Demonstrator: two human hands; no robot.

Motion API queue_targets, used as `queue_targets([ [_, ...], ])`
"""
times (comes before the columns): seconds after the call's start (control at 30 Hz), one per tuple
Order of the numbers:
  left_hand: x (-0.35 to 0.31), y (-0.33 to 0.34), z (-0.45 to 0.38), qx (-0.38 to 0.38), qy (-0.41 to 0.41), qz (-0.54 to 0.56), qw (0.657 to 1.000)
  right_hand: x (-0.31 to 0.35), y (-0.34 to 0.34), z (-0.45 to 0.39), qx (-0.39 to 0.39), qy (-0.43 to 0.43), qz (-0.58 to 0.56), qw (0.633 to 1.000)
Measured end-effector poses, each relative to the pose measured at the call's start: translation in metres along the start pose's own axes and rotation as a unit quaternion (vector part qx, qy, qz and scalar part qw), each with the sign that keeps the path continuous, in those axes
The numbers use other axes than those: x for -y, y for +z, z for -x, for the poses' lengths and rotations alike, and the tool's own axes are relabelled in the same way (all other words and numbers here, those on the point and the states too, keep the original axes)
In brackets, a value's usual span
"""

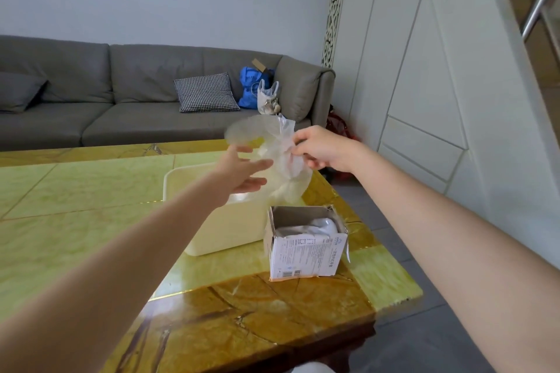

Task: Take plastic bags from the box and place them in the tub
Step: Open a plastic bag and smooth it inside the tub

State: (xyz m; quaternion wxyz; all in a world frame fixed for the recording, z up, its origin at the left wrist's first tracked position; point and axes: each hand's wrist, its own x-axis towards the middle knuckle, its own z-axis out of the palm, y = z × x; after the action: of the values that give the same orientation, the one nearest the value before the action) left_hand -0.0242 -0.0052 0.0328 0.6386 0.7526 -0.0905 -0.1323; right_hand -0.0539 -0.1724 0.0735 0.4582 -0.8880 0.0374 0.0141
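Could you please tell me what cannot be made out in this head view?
- Inside of the cream plastic tub: hidden by the left hand and forearm.
- Count of bags in the open white cardboard box: walls hide it.
- Clear plastic bag edges: blurred.

a grey sofa [136, 106] carries a checked cushion [206, 92], a blue bag [251, 86] and perhaps a white bag [267, 97]; green-and-amber table [75, 206] in front.

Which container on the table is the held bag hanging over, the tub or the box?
The cream tub: the clear bag, pinched by the right hand, hangs above its far right corner. The cardboard box sits nearer the camera.
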Motion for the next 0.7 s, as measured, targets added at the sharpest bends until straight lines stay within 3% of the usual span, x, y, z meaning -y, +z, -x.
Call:
queue_targets([
  [0.1,-0.007,-0.006,0.005,0.022,-0.028,0.079,0.996,-0.003,0.006,0.006,0.031,0.022,-0.028,0.999],
  [0.2,-0.01,-0.011,0.006,-0.018,-0.041,0.092,0.995,-0.005,0.008,0.003,-0.036,0.042,-0.02,0.998],
  [0.27,-0.011,-0.013,0.005,-0.051,-0.052,0.103,0.992,-0.002,0.006,0.001,-0.067,0.011,-0.076,0.995],
  [0.33,-0.012,-0.013,0.006,-0.061,-0.051,0.118,0.99,0.006,0.006,0.002,-0.02,-0.017,-0.112,0.993],
  [0.53,-0.018,0.002,0.013,-0.035,-0.029,0.165,0.985,0.019,0.038,0.0,0.1,-0.064,-0.067,0.991],
  [0.7,-0.018,-0.013,0.005,-0.071,-0.027,0.17,0.982,0.016,0.029,0.001,-0.011,-0.07,-0.094,0.993],
])
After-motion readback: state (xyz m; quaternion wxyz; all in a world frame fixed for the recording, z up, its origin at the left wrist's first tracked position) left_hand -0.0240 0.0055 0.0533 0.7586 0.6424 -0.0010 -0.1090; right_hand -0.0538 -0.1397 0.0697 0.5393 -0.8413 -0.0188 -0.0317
